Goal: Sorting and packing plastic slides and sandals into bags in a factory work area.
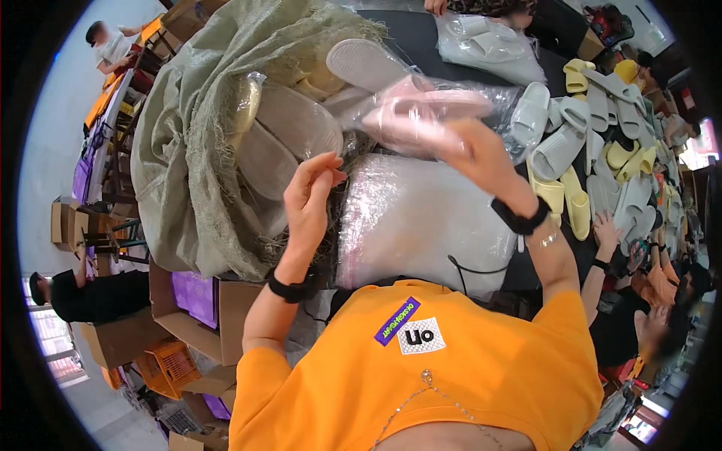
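A pair of pink slippers [425, 113] in a clear plastic bag hangs over the near work area, smeared by motion. My right hand [485, 154], partly blurred, is closed on the near right end of this pair. My left hand [308, 199] is raised beside the sack, its fingers curled in toward the thumb with nothing visible in them. Close by that hand, grey slippers [301, 120] and a bagged yellow slipper [247, 101] lie in the open mouth of a green woven sack [177, 150]. Below my right hand sits a stack of clear plastic bags [421, 218].
Loose grey and yellow slippers [560, 150] are heaped at the right. A bagged white pair [485, 49] lies at the far side near another person's hand [435, 6]. Cardboard boxes [188, 308] and an orange crate [167, 367] stand at the left. Other people's hands [606, 231] reach in at right.
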The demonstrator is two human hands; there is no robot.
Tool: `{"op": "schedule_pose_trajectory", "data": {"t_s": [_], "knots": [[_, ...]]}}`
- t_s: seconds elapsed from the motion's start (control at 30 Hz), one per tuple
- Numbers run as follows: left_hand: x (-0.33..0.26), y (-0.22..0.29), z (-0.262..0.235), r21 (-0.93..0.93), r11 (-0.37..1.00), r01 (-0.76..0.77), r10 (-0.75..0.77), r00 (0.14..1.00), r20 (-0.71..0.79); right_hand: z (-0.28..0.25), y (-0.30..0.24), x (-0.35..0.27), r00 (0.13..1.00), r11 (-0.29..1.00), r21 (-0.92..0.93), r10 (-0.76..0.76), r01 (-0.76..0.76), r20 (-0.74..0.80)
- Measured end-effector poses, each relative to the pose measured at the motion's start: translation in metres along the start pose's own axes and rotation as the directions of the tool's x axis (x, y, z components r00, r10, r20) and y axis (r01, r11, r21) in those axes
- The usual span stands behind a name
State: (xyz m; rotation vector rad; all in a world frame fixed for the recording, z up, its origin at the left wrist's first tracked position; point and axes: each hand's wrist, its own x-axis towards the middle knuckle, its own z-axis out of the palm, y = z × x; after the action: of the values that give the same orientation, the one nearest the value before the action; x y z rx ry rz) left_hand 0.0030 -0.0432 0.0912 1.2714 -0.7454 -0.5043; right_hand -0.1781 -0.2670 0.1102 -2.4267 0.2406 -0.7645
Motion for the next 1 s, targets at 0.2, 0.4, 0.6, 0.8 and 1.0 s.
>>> {"op": "schedule_pose_trajectory", "data": {"t_s": [0.2,0.4,0.6,0.8,1.0], "knots": [[-0.024,-0.083,0.022,-0.016,0.883,0.469,-0.469,0.883,-0.03,0.016,-0.016,-0.141,0.947,0.957,-0.268,-0.023,0.113,0.319],[-0.065,-0.148,0.034,0.42,0.863,0.282,-0.412,0.874,0.259,0.029,-0.055,-0.19,0.661,0.713,0.169,0.498,-0.68,0.561],[-0.077,-0.148,0.035,0.503,0.853,0.138,-0.266,0.945,0.192,-0.017,0.003,-0.189,0.741,0.779,-0.005,0.595,-0.627,-0.312],[-0.097,-0.128,0.05,0.503,0.861,0.079,-0.281,0.897,0.341,-0.009,0.068,-0.225,0.458,0.463,0.293,0.884,-0.837,-0.09],[-0.099,-0.09,0.083,0.324,0.945,-0.042,-0.195,0.725,0.66,-0.014,0.053,-0.217,0.401,0.33,0.4,0.91,-0.855,0.108]]}}
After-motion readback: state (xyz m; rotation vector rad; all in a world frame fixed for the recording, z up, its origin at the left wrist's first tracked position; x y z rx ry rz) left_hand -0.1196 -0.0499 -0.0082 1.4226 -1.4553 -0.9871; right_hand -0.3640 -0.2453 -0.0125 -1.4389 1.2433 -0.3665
